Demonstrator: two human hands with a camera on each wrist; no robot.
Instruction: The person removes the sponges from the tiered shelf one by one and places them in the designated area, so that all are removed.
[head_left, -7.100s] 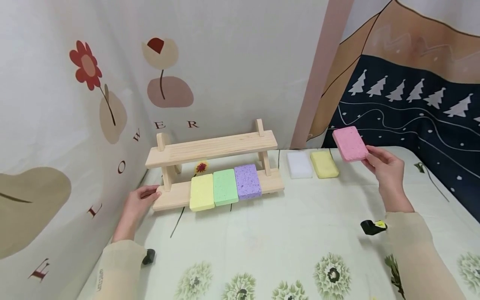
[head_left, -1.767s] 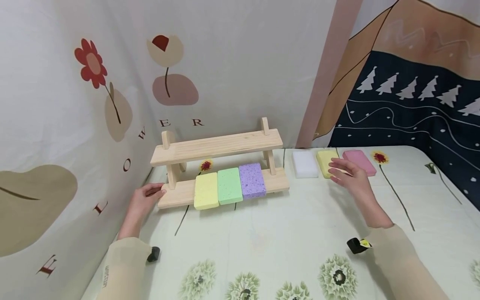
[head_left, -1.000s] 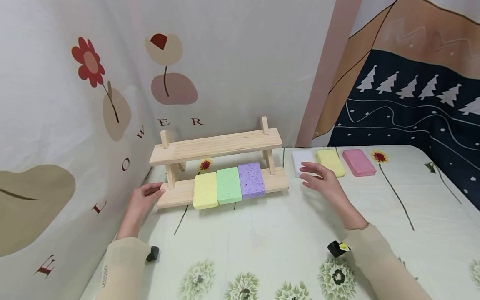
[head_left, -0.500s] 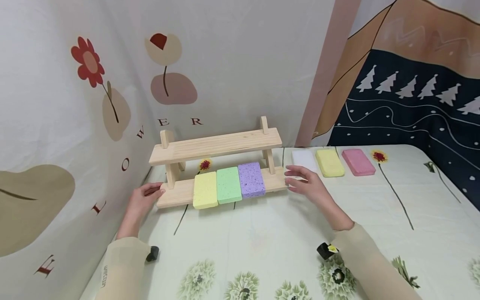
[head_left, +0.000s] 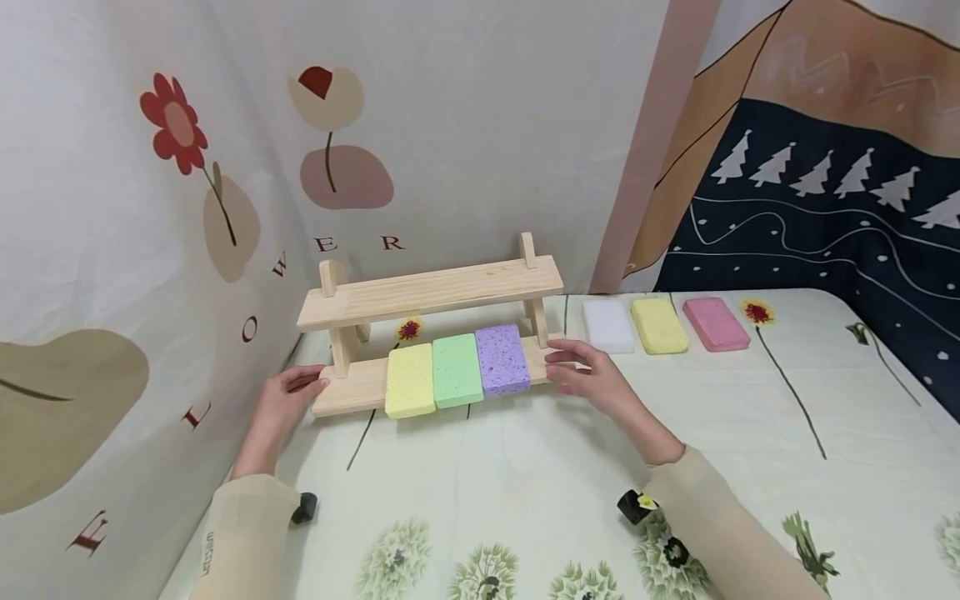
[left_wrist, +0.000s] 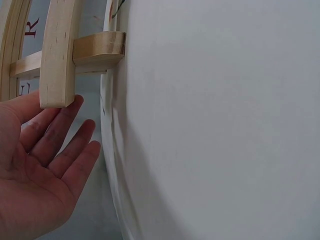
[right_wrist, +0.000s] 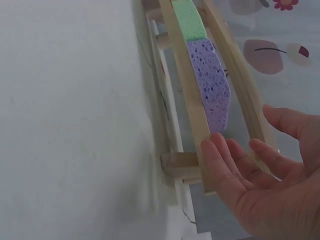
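A two-tier wooden shelf (head_left: 431,292) carries a yellow sponge (head_left: 409,381), a green sponge (head_left: 457,370) and a purple sponge (head_left: 502,360) side by side on its lower board. My left hand (head_left: 283,406) pinches the left end of that board, thumb above and fingers beneath; the left wrist view shows the board end (left_wrist: 59,75) between them. Over the board's right end is my right hand (head_left: 592,379), thumb and fingers spread with nothing between them. Its fingertips (right_wrist: 216,140) are close to the purple sponge's near end in the right wrist view.
Right of the shelf, a white sponge (head_left: 608,326), a second yellow sponge (head_left: 659,325) and a pink sponge (head_left: 716,323) lie in a row on the floral cloth (head_left: 480,492). Printed curtains (head_left: 480,125) stand behind and at the left.
The pink sponge, earlier held in my right hand, now lies beside the second yellow one. My right hand has travelled left past the row to the shelf. My left hand stays put.
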